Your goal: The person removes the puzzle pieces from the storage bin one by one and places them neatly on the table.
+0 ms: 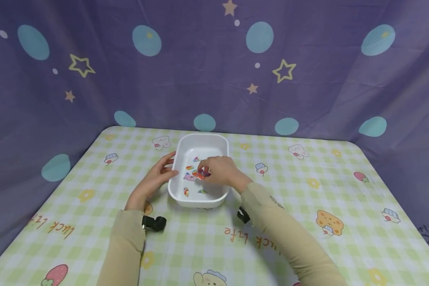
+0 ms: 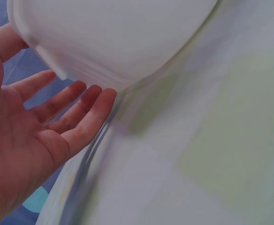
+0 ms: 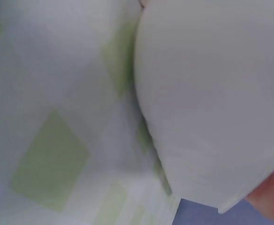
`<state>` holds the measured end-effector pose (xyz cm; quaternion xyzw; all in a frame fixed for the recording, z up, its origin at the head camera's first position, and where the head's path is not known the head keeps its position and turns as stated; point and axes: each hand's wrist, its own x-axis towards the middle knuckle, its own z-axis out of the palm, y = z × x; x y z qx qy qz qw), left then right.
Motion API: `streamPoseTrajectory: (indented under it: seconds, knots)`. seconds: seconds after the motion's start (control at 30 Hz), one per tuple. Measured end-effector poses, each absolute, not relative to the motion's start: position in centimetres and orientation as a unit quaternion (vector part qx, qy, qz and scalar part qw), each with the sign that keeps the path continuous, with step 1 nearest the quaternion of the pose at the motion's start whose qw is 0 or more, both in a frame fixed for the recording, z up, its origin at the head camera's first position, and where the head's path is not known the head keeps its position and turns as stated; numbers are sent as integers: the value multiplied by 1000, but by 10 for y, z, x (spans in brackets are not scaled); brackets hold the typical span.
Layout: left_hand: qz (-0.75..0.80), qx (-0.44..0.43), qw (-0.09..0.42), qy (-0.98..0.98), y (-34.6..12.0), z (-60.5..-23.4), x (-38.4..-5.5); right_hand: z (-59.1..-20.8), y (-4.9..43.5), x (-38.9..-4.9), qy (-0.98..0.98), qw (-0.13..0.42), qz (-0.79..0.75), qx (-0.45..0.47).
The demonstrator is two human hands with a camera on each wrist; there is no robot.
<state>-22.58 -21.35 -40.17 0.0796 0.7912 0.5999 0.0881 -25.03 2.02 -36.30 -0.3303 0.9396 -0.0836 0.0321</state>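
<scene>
Colourful pieces [image 1: 188, 178]: at least six, in white tray [image 1: 199, 203]; shown by head view, hidden from both wrist views.
Tray: one, on checked cloth [image 1: 293, 194].
Right hand [image 1: 219, 171]: pinched red piece [image 1: 199, 174].
Left hand [image 1: 153, 179]: spread wide, touching tray; fingertips [image 2: 110, 95] clear only in left wrist view.

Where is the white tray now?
In the head view, just left of centre, the white tray sits on the checked cloth, left hand at its left side, right hand across its right rim.
</scene>
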Motion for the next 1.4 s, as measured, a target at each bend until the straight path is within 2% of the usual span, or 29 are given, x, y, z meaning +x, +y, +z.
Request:
streamPoseTrajectory:
  seconds: [0.33,0.6,1.4]
  knots:
    - [602,75,93,790,-215,-403,-226,-353,38,-254,927,9,-185,-327]
    - [597,70,100,793,-213,-401,-226,-350,57,-261,909,-38,-240,-338]
    - [588,75,103,799,-216,-400,-228,-352,124,-277,934,-80,-234,-258]
